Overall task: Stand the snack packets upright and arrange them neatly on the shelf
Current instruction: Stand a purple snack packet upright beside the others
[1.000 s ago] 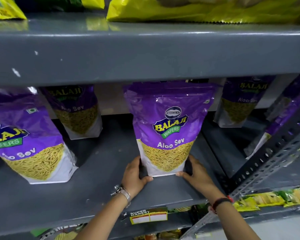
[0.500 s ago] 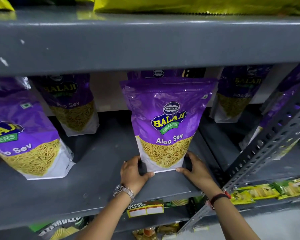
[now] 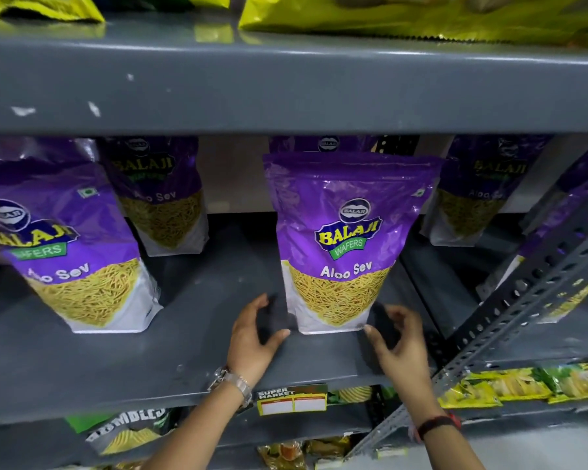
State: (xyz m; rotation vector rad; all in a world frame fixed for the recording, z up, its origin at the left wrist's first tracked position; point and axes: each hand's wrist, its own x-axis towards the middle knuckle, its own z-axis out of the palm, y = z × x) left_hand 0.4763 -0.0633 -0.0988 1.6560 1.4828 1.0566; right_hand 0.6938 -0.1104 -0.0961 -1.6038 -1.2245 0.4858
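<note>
A purple Aloo Sev packet [image 3: 347, 239] stands upright in the middle of the grey shelf [image 3: 201, 351]. My left hand [image 3: 255, 334] is just left of its base, fingers apart, a small gap from the packet. On the other side, my right hand [image 3: 398, 337] hovers open, its thumb tip near the packet's lower right corner. Another packet [image 3: 326, 144] peeks out behind the middle one. A large packet [image 3: 65, 245] stands at the left front, one [image 3: 160, 195] behind it, and one [image 3: 476, 195] at the back right.
The upper shelf's edge [image 3: 286, 86] hangs low over the packets, with yellow bags [image 3: 421, 15] on top. A perforated grey upright [image 3: 523, 300] slants across the right. A price label [image 3: 292, 400] sits on the shelf lip; green and yellow packets [image 3: 510, 385] lie below.
Both hands have let go of the middle packet's base and drawn slightly outward and back. The packet stays upright in place.
</note>
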